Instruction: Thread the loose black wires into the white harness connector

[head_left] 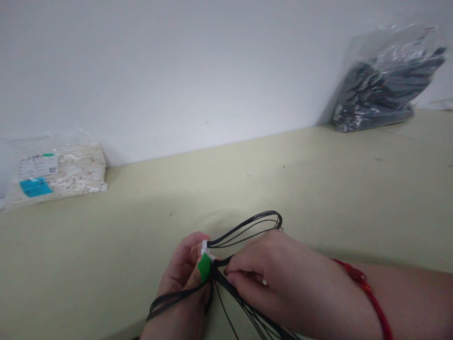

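Observation:
A bundle of thin black wires [244, 306] loops out around both hands at the lower middle of the head view. My left hand [184, 269] is closed on a white plastic connector [205, 247] where the wires come together. Something green [204, 267] covers the left thumb tip. Just to the right, my right hand [262, 274] pinches with thumb and forefinger at a short black wire [224, 261] beside the connector. The exact grip between the right fingertips is partly hidden. One wire loop [279, 219] rises above the right hand; another [170, 300] crosses the left wrist.
A clear bag of small white parts [79, 170] with a label leans at the left by the wall. At the far right, a clear bag of dark wires [382, 94] rests against the white wall [212, 71]. Beneath is a pale yellow-green tabletop [123, 226].

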`<act>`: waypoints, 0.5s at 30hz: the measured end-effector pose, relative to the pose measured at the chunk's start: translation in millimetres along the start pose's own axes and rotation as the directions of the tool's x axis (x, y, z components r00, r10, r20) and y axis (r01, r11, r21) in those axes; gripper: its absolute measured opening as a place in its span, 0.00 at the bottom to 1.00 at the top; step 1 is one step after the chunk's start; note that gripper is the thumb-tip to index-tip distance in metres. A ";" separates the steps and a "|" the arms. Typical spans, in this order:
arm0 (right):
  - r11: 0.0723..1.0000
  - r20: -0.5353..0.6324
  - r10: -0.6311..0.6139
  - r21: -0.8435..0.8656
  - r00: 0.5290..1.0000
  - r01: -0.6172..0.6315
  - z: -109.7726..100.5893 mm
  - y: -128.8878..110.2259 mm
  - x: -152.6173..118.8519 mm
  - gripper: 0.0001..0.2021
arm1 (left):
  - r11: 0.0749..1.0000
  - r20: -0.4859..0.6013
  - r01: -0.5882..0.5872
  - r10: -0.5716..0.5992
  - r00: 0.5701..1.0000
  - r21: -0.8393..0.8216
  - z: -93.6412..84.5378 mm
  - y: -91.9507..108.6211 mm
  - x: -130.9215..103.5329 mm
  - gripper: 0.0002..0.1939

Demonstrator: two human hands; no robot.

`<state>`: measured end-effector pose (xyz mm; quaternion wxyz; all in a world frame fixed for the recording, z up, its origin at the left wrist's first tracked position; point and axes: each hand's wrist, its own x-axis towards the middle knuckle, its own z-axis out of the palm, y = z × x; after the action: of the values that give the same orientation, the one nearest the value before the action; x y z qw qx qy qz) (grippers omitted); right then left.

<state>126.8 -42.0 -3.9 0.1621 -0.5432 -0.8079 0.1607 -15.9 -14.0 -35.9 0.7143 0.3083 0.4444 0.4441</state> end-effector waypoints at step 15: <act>0.993 -0.243 0.047 0.116 0.969 -0.019 13.9 1.6 1.6 0.08 | 0.998 0.000 -0.024 0.024 1.000 0.059 -3.6 -4.0 2.5 0.17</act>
<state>121.5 -41.1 -16.9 0.2884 -0.5624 -0.7621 0.1406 -17.2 -13.3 -41.6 0.6994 0.3345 0.4536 0.4395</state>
